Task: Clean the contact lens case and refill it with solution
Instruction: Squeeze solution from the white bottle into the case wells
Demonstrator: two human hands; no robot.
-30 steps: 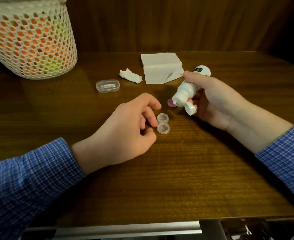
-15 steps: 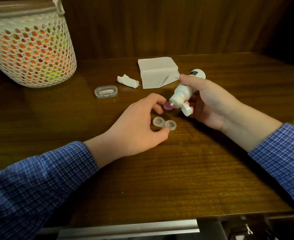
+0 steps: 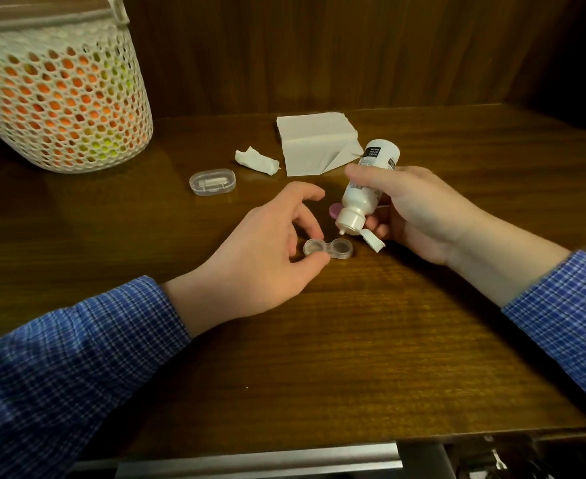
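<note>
**Bottle tipped over the open lens case**

We see the contact lens case (image 3: 328, 248) lying flat on the wooden bench (image 3: 353, 340), both of its clear wells uncovered and side by side. Our left hand (image 3: 267, 257) steadies it: the thumb and a curled finger pinch the left well, while the index finger arches above without touching anything.

Our right hand (image 3: 419, 216) grips the white solution bottle (image 3: 364, 191), fingers and thumb wrapped round its body. The bottle is tilted steeply, nozzle downward, its tip hanging just above and behind the right well. Its flip cap (image 3: 372, 240) is open and dangles beside the nozzle. We cannot tell whether any liquid is leaving the tip.

A pink lid (image 3: 334, 211) sits on the bench just behind the bottle's neck, partly hidden by it.

Farther back lie a folded white paper napkin (image 3: 314, 143), a crumpled scrap of tissue (image 3: 257, 160) to its left, and a small clear oval box (image 3: 212, 181) further left. A white mesh basket (image 3: 60, 95) holding orange and yellow-green contents stands at the far left corner. Both sleeves are blue check.
</note>
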